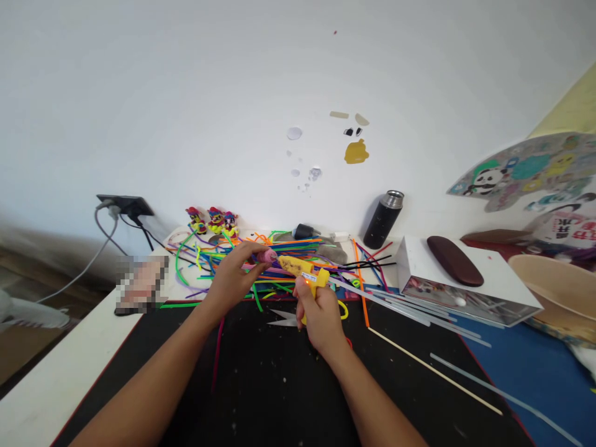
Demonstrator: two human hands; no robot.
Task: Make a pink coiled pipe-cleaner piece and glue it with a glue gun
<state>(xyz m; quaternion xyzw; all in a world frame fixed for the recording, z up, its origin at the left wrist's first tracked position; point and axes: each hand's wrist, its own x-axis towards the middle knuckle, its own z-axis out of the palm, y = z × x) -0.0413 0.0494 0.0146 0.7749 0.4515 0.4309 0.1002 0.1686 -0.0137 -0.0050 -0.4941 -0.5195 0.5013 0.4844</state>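
My right hand (317, 315) is wrapped round the handle of a yellow hot glue gun (298, 267), whose small light glows orange. A clear glue stick (344, 288) juts from the gun's back end. My left hand (236, 273) pinches a small pink piece (267, 255), and the gun's nozzle points at it, touching or very near. What the pink piece is made of is too small to tell. Scissors (283, 318) with open blades lie on the black mat (261, 385) below the gun, their yellow handle partly behind my right hand.
Many coloured pipe cleaners (298, 245) lie heaped behind my hands. Several small figures (215, 220) stand at the back left. To the right are a black thermos (383, 219), a white box (493, 273) bearing a dark case (455, 261), glue sticks (447, 323) and a wooden stick (433, 369).
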